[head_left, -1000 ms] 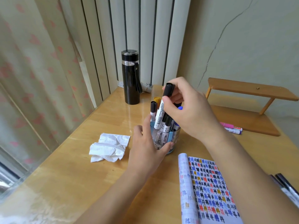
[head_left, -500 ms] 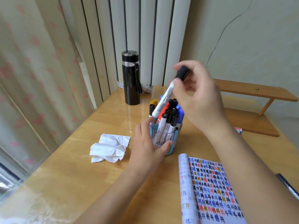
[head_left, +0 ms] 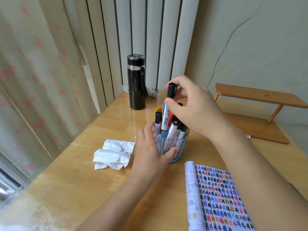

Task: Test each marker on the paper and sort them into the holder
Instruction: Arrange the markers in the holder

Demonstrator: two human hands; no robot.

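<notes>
The right hand (head_left: 196, 110) pinches a black-capped marker (head_left: 165, 120) just under its cap between thumb and fingers. The marker stands nearly upright, with its lower end down among the others in the holder (head_left: 182, 147). The left hand (head_left: 150, 152) curls round the holder's near wall, thumb in front, bracing it on the surface (head_left: 83, 180).

This looks like the step of slotting a tested marker home. It is best lowered straight down into a gap, not forced against its neighbours, while the left hand stops the holder tipping. A blue divider shows inside, but I cannot tell which compartment the marker enters.

The crowded caps under the right palm are the main obstacle, among them a yellow-capped marker (head_left: 158, 108) just left of the held one. The paper (head_left: 220, 197), thick with coloured test marks, lies below the right forearm. A crumpled tissue (head_left: 115, 153) sits left of the left hand, and a black flask (head_left: 135, 85) stands beyond both hands. A wooden shelf (head_left: 260, 99) sits right of the right hand, with another marker's end (head_left: 248, 136) showing past the forearm.
</notes>
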